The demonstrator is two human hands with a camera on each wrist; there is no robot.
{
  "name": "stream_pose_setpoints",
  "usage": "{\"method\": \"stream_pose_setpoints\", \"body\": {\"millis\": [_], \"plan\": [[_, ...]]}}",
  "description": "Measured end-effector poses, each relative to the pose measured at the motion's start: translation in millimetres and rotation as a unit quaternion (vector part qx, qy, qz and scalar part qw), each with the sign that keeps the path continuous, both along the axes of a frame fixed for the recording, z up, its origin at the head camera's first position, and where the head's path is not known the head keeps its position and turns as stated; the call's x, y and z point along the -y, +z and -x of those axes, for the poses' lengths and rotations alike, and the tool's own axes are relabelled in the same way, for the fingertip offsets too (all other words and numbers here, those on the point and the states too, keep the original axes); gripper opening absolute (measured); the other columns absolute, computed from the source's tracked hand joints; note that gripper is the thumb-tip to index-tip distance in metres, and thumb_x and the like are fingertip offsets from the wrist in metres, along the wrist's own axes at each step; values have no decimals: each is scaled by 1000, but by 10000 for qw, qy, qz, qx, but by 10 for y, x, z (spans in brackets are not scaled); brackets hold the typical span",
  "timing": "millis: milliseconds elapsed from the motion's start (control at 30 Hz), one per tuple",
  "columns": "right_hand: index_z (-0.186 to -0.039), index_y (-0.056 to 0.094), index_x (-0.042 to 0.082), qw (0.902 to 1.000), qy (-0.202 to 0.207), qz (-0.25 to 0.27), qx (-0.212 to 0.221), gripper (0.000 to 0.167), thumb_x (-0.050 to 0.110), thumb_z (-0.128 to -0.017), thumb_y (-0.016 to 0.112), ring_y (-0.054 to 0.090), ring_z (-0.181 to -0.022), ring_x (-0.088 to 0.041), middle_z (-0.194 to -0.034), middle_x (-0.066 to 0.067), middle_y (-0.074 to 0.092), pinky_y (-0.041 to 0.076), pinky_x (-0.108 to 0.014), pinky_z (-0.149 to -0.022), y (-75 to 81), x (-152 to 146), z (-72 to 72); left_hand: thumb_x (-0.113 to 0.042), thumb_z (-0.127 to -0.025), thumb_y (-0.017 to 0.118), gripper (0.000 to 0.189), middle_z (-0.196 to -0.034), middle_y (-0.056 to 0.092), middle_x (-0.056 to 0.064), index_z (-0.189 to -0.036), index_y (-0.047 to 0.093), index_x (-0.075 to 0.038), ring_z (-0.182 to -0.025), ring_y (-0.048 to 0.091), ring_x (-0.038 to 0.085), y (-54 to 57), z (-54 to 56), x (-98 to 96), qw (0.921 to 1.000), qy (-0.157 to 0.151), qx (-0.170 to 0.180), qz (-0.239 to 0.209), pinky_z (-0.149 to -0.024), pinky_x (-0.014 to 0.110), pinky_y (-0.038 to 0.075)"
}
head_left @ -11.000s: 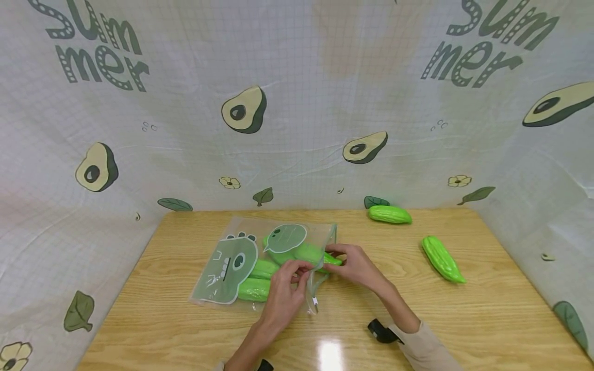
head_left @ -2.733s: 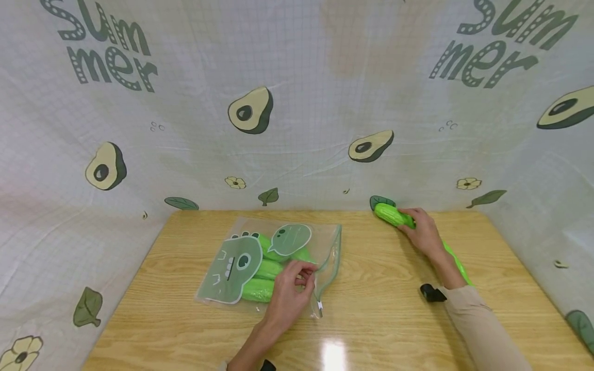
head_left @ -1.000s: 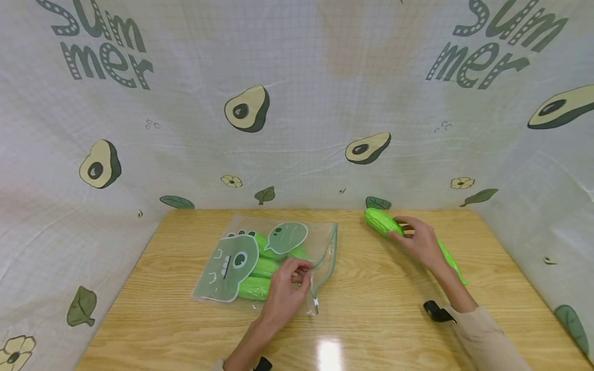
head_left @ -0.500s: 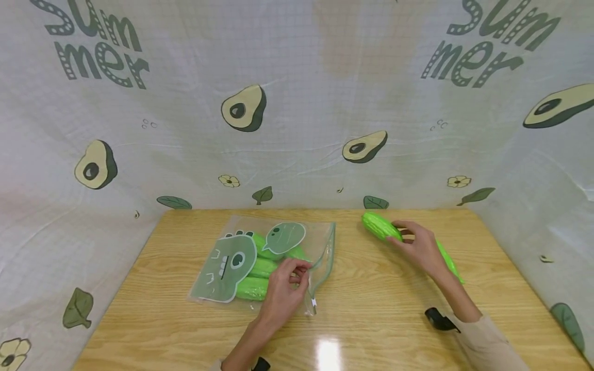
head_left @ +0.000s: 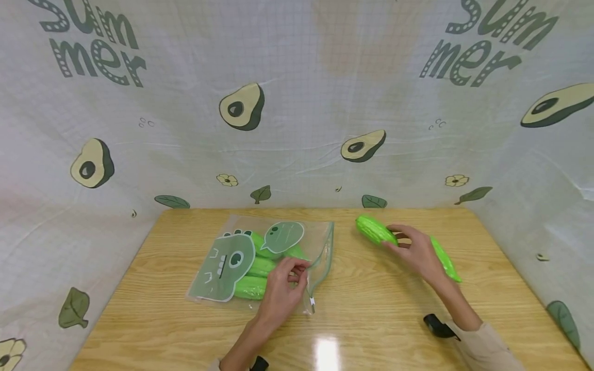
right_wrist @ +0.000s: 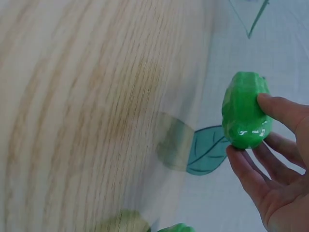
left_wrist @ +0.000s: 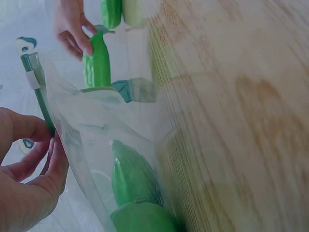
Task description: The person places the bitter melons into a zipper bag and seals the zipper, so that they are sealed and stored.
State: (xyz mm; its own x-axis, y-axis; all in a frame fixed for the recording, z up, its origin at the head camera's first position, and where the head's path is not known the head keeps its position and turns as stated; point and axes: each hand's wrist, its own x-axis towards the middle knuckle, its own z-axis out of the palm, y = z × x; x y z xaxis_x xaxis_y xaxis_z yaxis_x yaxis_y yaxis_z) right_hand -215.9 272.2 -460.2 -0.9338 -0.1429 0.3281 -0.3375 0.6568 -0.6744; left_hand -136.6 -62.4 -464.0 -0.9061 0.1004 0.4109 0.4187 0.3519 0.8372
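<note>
Head view: right hand (head_left: pixel 414 251) covers part of the held bitter melon (head_left: pixel 373 229) and of the loose bitter melon (head_left: pixel 444 258). Monster print (head_left: pixel 215 270) and left hand (head_left: pixel 283 286) hide parts of the bitter melons in the zip bag (head_left: pixel 321 238). Speech-bubble lines (head_left: pixel 283 237) too small to read. Both wrist views clip the hands.
</note>
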Motion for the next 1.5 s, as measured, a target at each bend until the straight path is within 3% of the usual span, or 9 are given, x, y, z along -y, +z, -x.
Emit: {"method": "stream_pose_setpoints", "body": {"millis": [733,1500], "plan": [[-128,66,-4,9994,317,107,-48,44,7,-88,81,67,-105,-42,-124,-25,66,62,-45,-82,15,139,-271,13,-88,67,19,-93,66,6,-101,71,0,-82,65,16,1,3,-4,10000,11,-31,25,-70,24,61],[-124,68,-3,9979,530,372,73,42,8,-86,83,67,-103,-39,-120,-22,69,63,-39,-80,-77,358,-409,12,-88,66,18,-93,66,5,-101,71,1,-84,65,17,6,-10,3,10000,23,-20,39,-71,24,61]]}}
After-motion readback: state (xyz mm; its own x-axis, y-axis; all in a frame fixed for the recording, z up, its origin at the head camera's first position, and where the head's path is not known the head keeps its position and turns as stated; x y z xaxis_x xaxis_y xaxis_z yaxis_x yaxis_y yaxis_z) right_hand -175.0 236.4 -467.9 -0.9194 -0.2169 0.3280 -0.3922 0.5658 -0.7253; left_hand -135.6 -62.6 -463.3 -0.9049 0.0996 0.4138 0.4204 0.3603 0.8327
